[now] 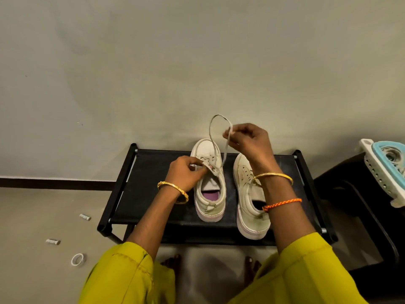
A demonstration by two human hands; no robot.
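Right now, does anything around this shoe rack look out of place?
Yes. Two small cylinders, possibly batteries, and a white tape ring lie loose on the floor left of the black shoe rack. The white sneaker has its lace pinched by the left hand and the right hand, merely untied.

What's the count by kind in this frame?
Shoes: 2
Lace, pinched by left hand and right hand: 1
Bangles: 2
Orange wrist thread: 1
Small cylinders on floor: 2
Tape ring: 1
Rack: 1
Basket: 1
Total: 11
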